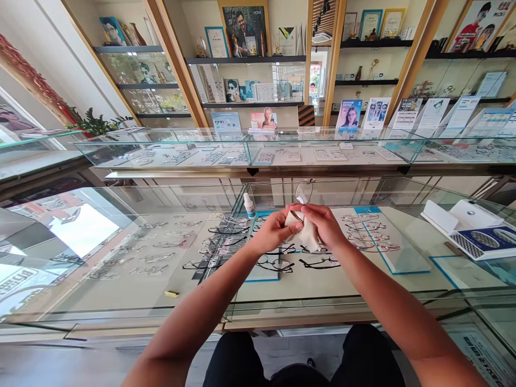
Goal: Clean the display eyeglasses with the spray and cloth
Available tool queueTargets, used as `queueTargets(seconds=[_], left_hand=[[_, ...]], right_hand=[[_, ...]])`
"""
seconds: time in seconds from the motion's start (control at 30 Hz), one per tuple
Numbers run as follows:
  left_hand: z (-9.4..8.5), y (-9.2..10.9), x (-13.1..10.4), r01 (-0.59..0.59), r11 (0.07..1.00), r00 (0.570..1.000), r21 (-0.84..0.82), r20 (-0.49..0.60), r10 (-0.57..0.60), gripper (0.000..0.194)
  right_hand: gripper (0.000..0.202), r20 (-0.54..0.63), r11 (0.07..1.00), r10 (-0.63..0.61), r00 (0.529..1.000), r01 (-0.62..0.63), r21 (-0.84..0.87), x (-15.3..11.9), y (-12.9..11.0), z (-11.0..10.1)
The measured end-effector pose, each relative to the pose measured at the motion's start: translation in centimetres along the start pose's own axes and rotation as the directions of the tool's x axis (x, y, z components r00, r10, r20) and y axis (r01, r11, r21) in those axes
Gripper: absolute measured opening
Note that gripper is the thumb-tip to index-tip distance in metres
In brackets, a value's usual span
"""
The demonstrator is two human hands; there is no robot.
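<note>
Bare forearms [220,298] extend, we note, over the glass surface [306,287]; above it, left grip [276,232] and right grip [325,224] are closed on a pale cloth [308,236] and eyeglasses [304,192], the latter partly projecting.

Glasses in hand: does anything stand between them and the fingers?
Yes: the pale cloth, bunched between left hand and right hand at the near end of the glasses. Any direct skin contact is unclear.
</note>
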State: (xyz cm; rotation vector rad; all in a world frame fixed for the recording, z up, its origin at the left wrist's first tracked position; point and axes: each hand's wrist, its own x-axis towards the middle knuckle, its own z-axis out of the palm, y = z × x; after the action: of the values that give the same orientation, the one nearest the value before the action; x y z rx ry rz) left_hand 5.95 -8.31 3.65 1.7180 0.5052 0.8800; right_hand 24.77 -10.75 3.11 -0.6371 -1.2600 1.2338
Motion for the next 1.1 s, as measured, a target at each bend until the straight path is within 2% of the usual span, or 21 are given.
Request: queueTargets(seconds=[0.2, 0.3, 0.4, 0.5, 0.6, 0.7, 0.77, 0.87, 0.97, 1.03, 1.1], left_hand=[[0.7, 0.0, 0.4, -0.035, 0.999, 0.995, -0.023, -0.099, 0.033, 0.071], [0.0, 0.1, 0.4, -0.030, 0.999, 0.982, -0.027, -0.187, 0.024, 0.071], [-1.7, 0.0, 0.7, -0.068, 0.993, 0.929, -0.100, -0.369, 0.027, 0.067], [-3.8, 0.1, 1.3, -0.187, 0.966, 0.832, -0.179, -0.552, 0.058, 0.061], [-6.2, 0.7, 1.6, -0.338, 0.927, 0.673, -0.160, -0.730, 0.119, 0.057], [-9.2, 1.3, 1.4, -0.406, 0.908, 0.529, -0.102, -0.836, 0.143, 0.050], [-11.5, 1.3, 1.2, -0.426, 0.900, 0.446, -0.096, -0.887, 0.117, 0.051], [-14.9, 0.3, 1.1, -0.478, 0.872, 0.287, -0.106, -0.957, 0.041, 0.048], [-17.0, -1.0, 1.5, -0.413, 0.896, 0.192, -0.163, -0.977, -0.089, 0.037], [-17.4, -1.8, 1.9, -0.342, 0.902, 0.164, -0.263, -0.962, -0.218, 0.031], [-17.2, -2.5, 2.2, -0.279, 0.898, 0.156, -0.340, -0.939, -0.307, 0.028]], right_hand=[[0.038, 0.053, 0.993, -0.078, 0.996, 0.082, -0.080, -0.2, -0.3, 0.0], [0.033, -0.009, 0.995, -0.091, 0.996, 0.091, -0.029, 0.0, -0.6, -0.4], [0.035, -0.124, 0.985, -0.169, 0.978, 0.173, 0.019, 0.5, -1.3, -1.5], [0.034, -0.206, 0.968, -0.238, 0.949, 0.248, 0.028, 1.0, -2.2, -2.9], [0.031, -0.241, 0.962, -0.257, 0.936, 0.272, 0.030, 1.2, -2.8, -3.9], [0.031, -0.243, 0.964, -0.243, 0.939, 0.261, 0.045, 1.2, -2.8, -4.2], [0.031, -0.235, 0.966, -0.234, 0.943, 0.254, 0.055, 1.1, -2.7, -4.2], [0.031, -0.223, 0.968, -0.232, 0.947, 0.247, 0.045, 1.1, -2.4, -4.1], [0.031, -0.220, 0.971, -0.231, 0.948, 0.239, 0.014, 1.1, -2.3, -4.0], [0.031, -0.220, 0.972, -0.229, 0.948, 0.236, 0.006, 1.1, -2.2, -3.9], [0.031, -0.216, 0.972, -0.225, 0.950, 0.234, 0.013, 1.2, -2.1, -3.8]])
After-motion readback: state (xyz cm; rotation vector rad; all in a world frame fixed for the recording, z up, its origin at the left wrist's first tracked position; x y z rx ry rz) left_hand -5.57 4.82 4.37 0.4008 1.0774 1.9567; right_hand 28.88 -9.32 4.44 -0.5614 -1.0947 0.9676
